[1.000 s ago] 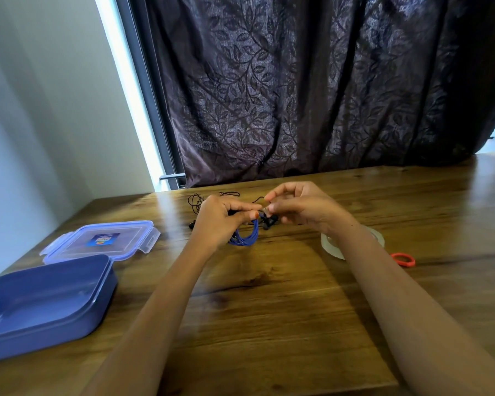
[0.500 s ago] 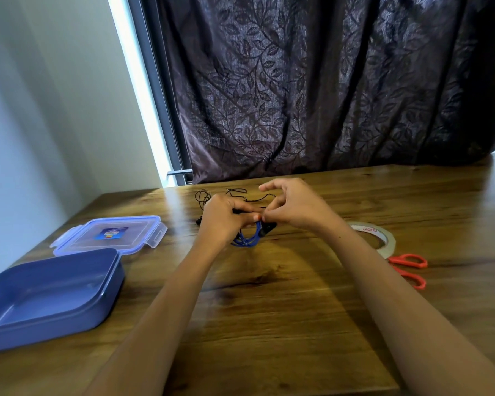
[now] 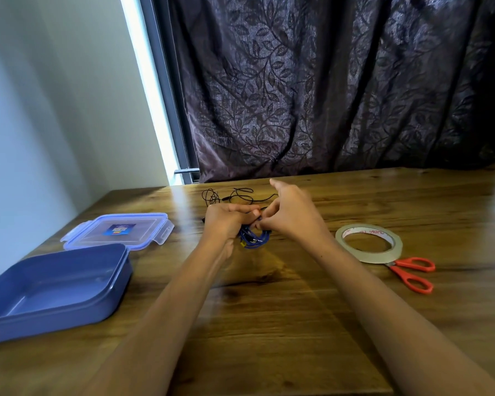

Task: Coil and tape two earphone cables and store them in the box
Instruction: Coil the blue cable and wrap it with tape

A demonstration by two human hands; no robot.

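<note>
Left grip (image 3: 226, 224) clutches the blue earphone coil (image 3: 253, 240); right grip (image 3: 289, 215) pinches its top

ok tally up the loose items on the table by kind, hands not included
earphone cables: 2, a blue earphone cable coiled in the hands and a black earphone cable loose behind them
box: 1, the blue box, open
lid: 1, the clear lid
tape roll: 1, the tape roll
scissors: 1, the orange-handled scissors
total: 6
</note>
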